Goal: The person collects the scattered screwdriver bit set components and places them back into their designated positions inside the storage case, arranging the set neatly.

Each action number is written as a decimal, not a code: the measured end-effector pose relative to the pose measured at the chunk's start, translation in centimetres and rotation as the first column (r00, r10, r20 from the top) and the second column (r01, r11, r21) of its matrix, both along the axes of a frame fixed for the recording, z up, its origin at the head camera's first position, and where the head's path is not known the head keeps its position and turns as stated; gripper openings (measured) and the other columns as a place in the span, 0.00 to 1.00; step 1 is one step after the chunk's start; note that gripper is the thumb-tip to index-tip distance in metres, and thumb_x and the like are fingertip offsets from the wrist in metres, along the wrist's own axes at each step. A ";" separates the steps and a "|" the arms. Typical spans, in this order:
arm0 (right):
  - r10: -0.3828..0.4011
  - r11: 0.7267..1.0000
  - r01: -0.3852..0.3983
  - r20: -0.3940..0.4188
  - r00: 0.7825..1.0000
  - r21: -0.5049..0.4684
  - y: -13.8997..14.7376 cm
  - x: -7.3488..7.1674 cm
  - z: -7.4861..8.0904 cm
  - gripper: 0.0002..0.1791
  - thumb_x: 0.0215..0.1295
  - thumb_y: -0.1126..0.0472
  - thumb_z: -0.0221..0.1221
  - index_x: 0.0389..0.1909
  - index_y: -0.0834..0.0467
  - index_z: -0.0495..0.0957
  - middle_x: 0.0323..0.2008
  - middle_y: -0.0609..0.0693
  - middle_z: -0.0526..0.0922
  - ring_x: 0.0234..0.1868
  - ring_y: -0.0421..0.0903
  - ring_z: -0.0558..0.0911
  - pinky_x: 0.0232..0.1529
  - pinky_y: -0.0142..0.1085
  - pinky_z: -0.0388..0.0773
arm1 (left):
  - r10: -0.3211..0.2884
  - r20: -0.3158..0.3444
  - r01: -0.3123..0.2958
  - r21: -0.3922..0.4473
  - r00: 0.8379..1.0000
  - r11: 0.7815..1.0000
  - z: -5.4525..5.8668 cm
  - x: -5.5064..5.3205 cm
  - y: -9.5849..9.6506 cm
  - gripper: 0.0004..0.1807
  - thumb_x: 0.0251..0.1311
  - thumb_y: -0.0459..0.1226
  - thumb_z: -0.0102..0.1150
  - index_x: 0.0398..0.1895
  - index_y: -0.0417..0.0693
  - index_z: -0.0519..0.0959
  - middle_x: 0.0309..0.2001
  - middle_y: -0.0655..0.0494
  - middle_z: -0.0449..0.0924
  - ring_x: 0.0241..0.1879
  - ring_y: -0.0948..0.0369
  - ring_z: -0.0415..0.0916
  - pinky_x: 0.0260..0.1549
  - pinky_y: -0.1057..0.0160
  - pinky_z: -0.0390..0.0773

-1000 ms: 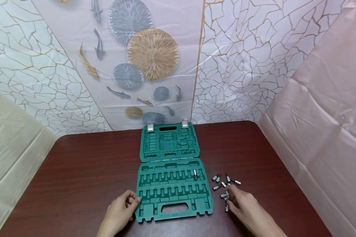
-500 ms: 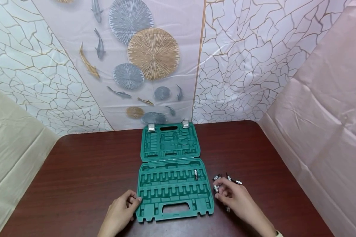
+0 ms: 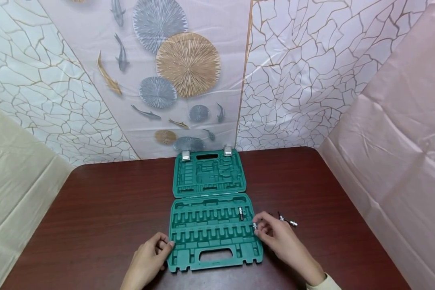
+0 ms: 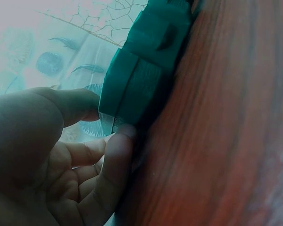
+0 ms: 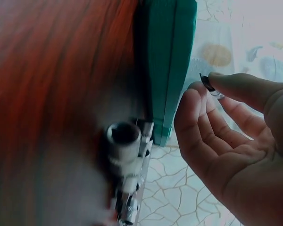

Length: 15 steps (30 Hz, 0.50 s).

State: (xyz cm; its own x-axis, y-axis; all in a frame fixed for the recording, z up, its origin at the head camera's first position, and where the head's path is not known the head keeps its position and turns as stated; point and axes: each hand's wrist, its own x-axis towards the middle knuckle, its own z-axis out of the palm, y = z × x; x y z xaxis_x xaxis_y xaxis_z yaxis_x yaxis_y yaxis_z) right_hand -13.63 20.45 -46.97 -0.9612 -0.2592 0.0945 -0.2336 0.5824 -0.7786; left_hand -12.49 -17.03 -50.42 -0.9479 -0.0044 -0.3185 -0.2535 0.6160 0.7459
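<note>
A green plastic tool case (image 3: 182,257) lies opened flat on the dark red table. My left hand (image 3: 148,257) holds its front left edge, thumb on top and fingers against the side; the left wrist view shows the case (image 4: 132,92) pinched at that corner. My right hand (image 3: 280,237) pinches a small silver-and-black bit socket (image 3: 255,226) between thumb and fingertips, at the right rim of the case. Its black end (image 5: 206,84) sticks out in the right wrist view. One bit socket (image 3: 241,213) sits in the upper row of slots, at the right end.
Loose bit sockets (image 3: 288,220) lie on the table (image 3: 311,193) right of the case, partly hidden by my right hand. Several sockets (image 5: 125,146) show close up in the right wrist view. The open lid (image 3: 209,173) reaches back toward the patterned wall covering (image 3: 282,80).
My right hand has moved left and up from the loose bit sockets to the case's right rim, picking up one bit socket on the way. My left hand has stayed at the case edge.
</note>
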 end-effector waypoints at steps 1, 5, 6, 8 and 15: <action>0.005 1.000 -0.005 0.000 1.000 0.010 -0.2 -0.1 0.1 0.10 0.69 0.72 0.67 0.46 0.57 0.80 0.33 0.44 0.85 0.34 0.34 0.82 0.36 0.32 0.82 | 0.000 0.002 0.000 0.002 1.000 1.000 0.0 0.0 0.0 0.15 0.75 0.49 0.63 0.45 0.46 0.80 0.33 0.57 0.80 0.26 0.59 0.79 0.23 0.59 0.82; 0.020 0.999 -0.019 -0.015 1.000 0.036 -0.9 -0.4 0.2 0.10 0.69 0.72 0.68 0.45 0.58 0.80 0.32 0.43 0.84 0.34 0.33 0.81 0.35 0.31 0.81 | -0.003 0.005 0.003 0.008 1.000 1.000 -0.2 0.1 0.1 0.15 0.75 0.49 0.63 0.45 0.46 0.80 0.33 0.57 0.80 0.27 0.60 0.79 0.23 0.59 0.82; 0.021 0.999 -0.021 -0.018 1.000 0.036 -1.0 -0.5 0.1 0.10 0.68 0.72 0.68 0.45 0.58 0.80 0.32 0.42 0.83 0.33 0.33 0.81 0.34 0.31 0.81 | -0.003 0.004 0.003 0.009 1.000 1.000 -0.2 0.1 0.1 0.14 0.75 0.48 0.63 0.45 0.46 0.80 0.33 0.57 0.80 0.27 0.59 0.79 0.23 0.59 0.82; 0.020 0.999 -0.019 -0.031 0.999 0.046 -1.4 -0.7 0.1 0.10 0.68 0.72 0.68 0.43 0.58 0.80 0.31 0.41 0.82 0.32 0.32 0.79 0.33 0.30 0.80 | -0.003 0.003 0.003 0.010 1.000 1.000 -0.2 0.1 0.1 0.14 0.75 0.48 0.63 0.45 0.46 0.80 0.33 0.57 0.80 0.26 0.59 0.79 0.23 0.59 0.82; -0.005 0.992 0.008 -0.031 1.000 0.124 -2.8 -1.1 -0.1 0.10 0.64 0.72 0.70 0.40 0.57 0.81 0.28 0.40 0.79 0.28 0.30 0.75 0.30 0.30 0.77 | -0.008 -0.002 0.008 0.009 1.000 1.000 -0.1 -0.1 0.0 0.15 0.75 0.49 0.63 0.45 0.46 0.80 0.33 0.57 0.80 0.26 0.59 0.79 0.22 0.59 0.82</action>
State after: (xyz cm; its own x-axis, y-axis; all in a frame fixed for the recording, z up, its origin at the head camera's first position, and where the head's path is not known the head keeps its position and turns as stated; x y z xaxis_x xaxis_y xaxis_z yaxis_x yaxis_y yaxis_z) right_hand -14.70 17.62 -47.11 -0.9600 -0.2646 0.0914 -0.2521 0.6754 -0.6931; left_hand -12.54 -17.05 -50.48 -0.9485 0.0064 -0.3168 -0.2470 0.6112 0.7519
